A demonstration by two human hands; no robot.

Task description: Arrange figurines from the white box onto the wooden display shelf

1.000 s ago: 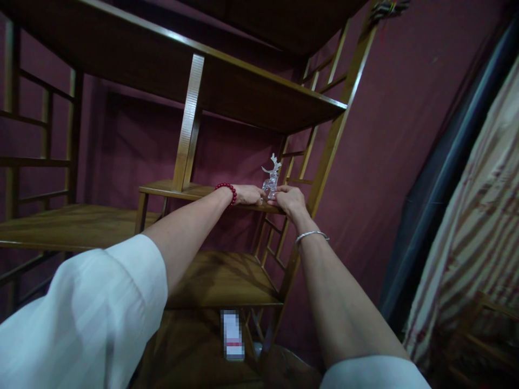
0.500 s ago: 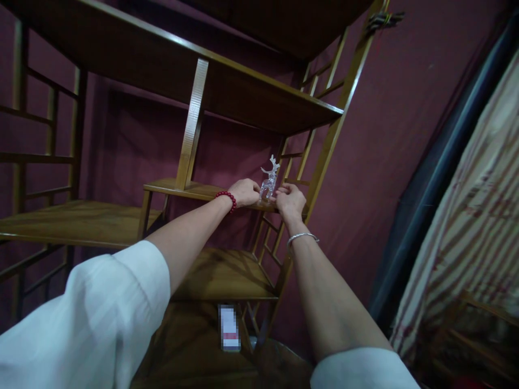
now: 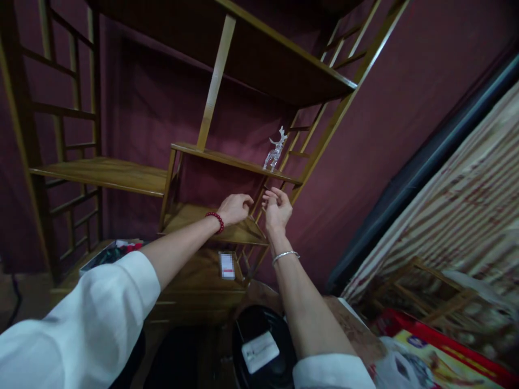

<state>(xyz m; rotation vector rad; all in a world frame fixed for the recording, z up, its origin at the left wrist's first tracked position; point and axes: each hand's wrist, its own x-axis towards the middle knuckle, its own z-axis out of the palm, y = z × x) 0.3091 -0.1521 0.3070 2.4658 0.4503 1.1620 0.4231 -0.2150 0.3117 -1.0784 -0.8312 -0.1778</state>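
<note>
A clear glass deer figurine (image 3: 274,151) stands upright on the raised wooden shelf (image 3: 239,161), near its right end. Below and in front of that shelf is my left hand (image 3: 235,209), a red bead bracelet at its wrist. It holds nothing; its fingers are loosely bent and a little apart from the thumb. My right hand (image 3: 278,208), with a silver bangle on the wrist, is just under the figurine, palm turned inward and fingers spread. Neither hand touches the deer.
Wooden posts and lattice sides frame the shelf unit. On the lower cabinet top lies a blurred white card (image 3: 227,266), with an open box (image 3: 109,254) at left. A round black lid or stool (image 3: 284,356) carries a white packet (image 3: 260,352). Striped curtain (image 3: 454,216) and red box (image 3: 458,351) stand right.
Both hands have let go of the glass deer and drawn down and back from the shelf. The view has tilted lower, bringing the floor-level things into sight.
</note>
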